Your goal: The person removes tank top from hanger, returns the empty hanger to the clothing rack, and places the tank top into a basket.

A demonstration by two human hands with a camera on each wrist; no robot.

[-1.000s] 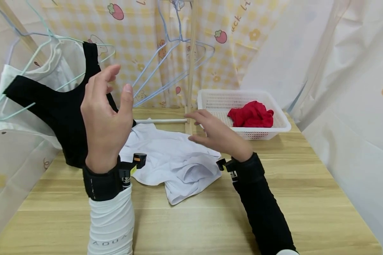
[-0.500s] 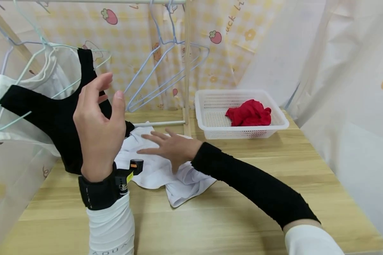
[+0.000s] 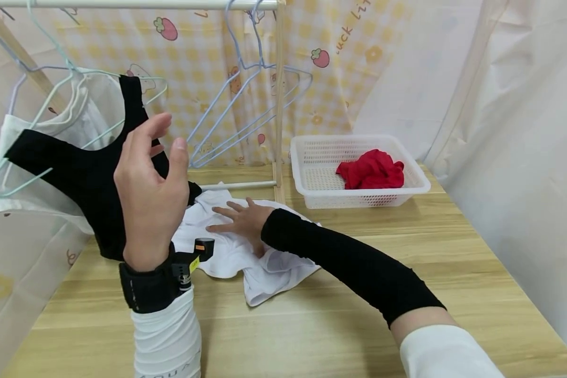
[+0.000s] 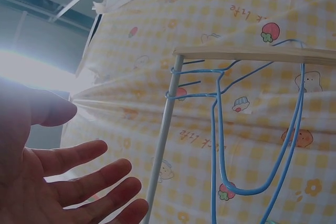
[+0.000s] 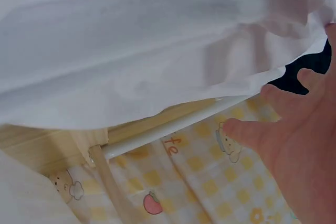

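My left hand (image 3: 151, 184) is raised in front of a black sleeveless top (image 3: 90, 178) that hangs on a mint-green hanger (image 3: 52, 94). Its fingers are loosely bent and hold nothing; in the left wrist view the fingers (image 4: 100, 182) are apart, with air around them. My right hand (image 3: 242, 220) reaches across with spread fingers over a rumpled white shirt (image 3: 276, 283) lying on the table. In the right wrist view, the shirt's white cloth (image 5: 131, 61) fills the upper part, beside the right hand's straight fingers (image 5: 252, 129).
Blue hangers (image 3: 245, 84) hang bare from the rack's rail (image 3: 146, 4). Behind the black top hangs a white shirt (image 3: 42, 202). A white basket (image 3: 307, 197) with a red cloth (image 3: 373, 170) stands right of the rack's wooden post (image 3: 279, 105).
My right hand has moved left and down, from beside the post to over the white shirt, its fingers spreading. The left hand has stayed raised in nearly the same place.
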